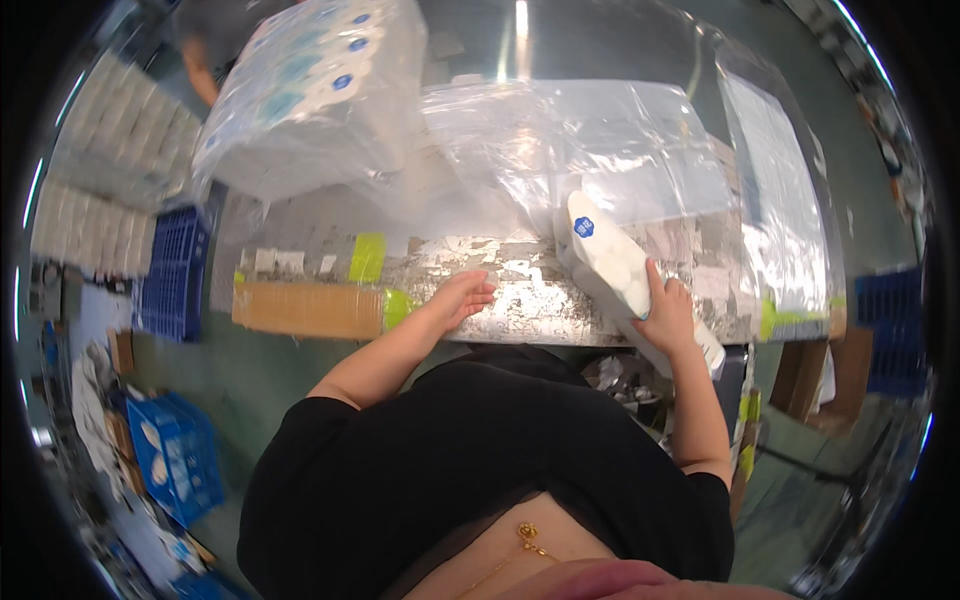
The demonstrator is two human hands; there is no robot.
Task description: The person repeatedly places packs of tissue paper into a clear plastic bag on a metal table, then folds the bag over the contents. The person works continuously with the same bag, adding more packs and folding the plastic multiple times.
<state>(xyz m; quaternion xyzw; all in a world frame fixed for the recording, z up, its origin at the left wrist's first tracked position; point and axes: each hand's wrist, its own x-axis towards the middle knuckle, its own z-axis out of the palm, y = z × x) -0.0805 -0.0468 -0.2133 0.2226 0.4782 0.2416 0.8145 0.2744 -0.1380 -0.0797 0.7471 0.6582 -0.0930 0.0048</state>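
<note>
My right hand (670, 315) grips the near end of a soft white package (611, 255) with a blue label that bears writing. The package slants across the worn, silvery worktable (517, 300), its far end pointing away from me. A second white pack seems to lie beneath it, mostly hidden. Over the table's front edge, my left hand (461, 298) is empty, with fingers loosely bent. Beyond both hands, a clear plastic sheet or bag (637, 127) is spread over the table. At the back left stands a large bundle of white packs (330, 97) in clear plastic.
A cardboard strip (307, 307) with yellow-green tape (367, 256) lines the front left edge. Blue crates (171, 274) and stacked white packs (112, 157) are at left. Right of the table sits an open cardboard box (817, 382). Another person's arm (201, 75) shows behind the bundle.
</note>
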